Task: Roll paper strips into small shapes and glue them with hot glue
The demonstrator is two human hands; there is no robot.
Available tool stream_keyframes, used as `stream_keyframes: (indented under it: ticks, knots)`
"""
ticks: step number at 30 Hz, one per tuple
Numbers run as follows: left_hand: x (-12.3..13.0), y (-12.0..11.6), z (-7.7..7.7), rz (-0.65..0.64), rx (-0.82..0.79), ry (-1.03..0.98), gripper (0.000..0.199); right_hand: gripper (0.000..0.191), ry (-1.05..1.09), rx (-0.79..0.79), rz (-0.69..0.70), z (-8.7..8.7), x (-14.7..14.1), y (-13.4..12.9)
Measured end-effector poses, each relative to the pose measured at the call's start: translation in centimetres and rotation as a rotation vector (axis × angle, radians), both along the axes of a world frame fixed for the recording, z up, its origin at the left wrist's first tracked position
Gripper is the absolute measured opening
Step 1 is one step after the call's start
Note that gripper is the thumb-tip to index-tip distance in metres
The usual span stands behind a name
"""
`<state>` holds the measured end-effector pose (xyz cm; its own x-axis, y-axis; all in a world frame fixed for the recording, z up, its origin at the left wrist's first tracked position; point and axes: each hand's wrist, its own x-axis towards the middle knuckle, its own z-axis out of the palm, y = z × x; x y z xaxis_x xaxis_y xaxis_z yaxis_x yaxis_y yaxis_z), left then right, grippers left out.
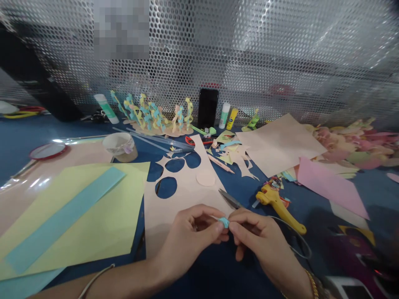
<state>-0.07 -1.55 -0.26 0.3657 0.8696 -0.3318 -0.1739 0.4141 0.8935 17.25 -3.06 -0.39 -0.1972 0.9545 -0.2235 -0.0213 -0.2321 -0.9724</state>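
A small folded light-blue paper piece [223, 222], star-like in shape, is pinched between the fingertips of both hands. My left hand [195, 232] grips it with thumb and forefinger, the other fingers curled beneath. From the other side, my right hand [263, 238] pinches its edge. Scissors [231, 199] lie just beyond the hands, handles hidden behind my right fingers. Under my left hand spreads a pale pink sheet [183, 199] with round holes cut in it and a loose paper disc [205, 177] on top.
Left lie a yellow sheet [118, 224] and a blue strip [68, 216]. A yellow glue gun [279, 205] with a cord sits right. Behind stand a paper-lined cup [121, 147], curly paper decorations [149, 114], a phone [208, 106] and glue sticks [224, 115]. Pink sheets [332, 187] overlap rightward.
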Motion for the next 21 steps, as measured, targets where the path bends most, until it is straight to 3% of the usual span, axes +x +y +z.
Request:
stream_keyframes:
  ticks: [21]
  knots:
    - [0.02, 0.02, 0.23, -0.005, 0.0, 0.014, 0.022, 0.022, -0.043, 0.0, -0.005, 0.2, -0.18, 0.15]
